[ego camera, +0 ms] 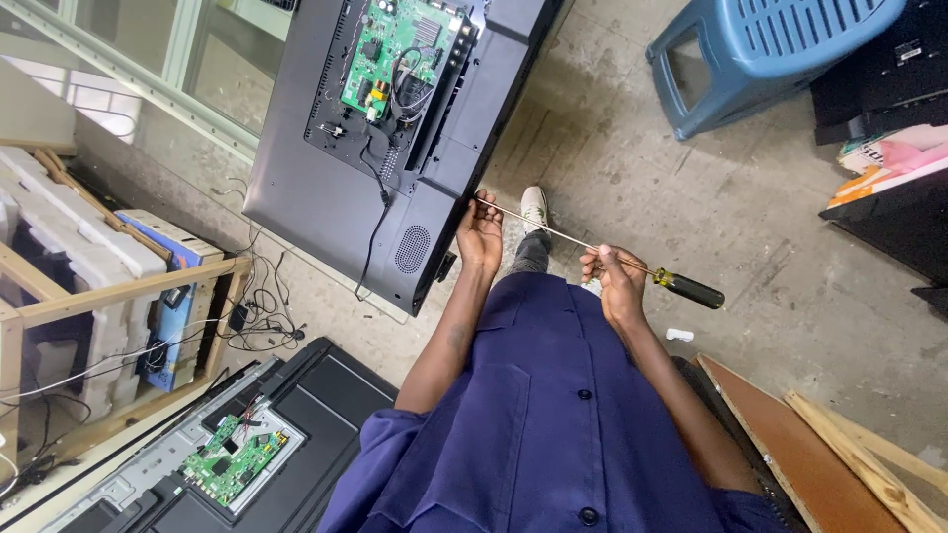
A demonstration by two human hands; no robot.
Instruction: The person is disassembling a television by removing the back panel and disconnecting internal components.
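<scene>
1. Two hands share one long screwdriver (pixel 602 249), and I take the open television (pixel 395 148) leaning in front of me as my landmark. Nearest to me, my right hand (pixel 614 281) is closed narrow around the thin steel shaft, just short of the black and yellow handle, on the side well away from the television.
2. My right wrist is bent down and my forearm runs back along my blue shirt (pixel 553 424), elbow close to my side.
3. My left hand (pixel 481 235) is curled at the television's lower edge, steadying the shaft near its tip; whether it pinches the shaft or only touches it, I cannot tell.
4. As I judge it, good work here means keeping the shaft straight, guiding the tip with my left fingers, and turning only from the right.
5. Farther up the television's back sits the green circuit board (pixel 400 49), with a black cable hanging below.
6. Beyond the television's right side stands a blue plastic stool (pixel 760 54).
</scene>
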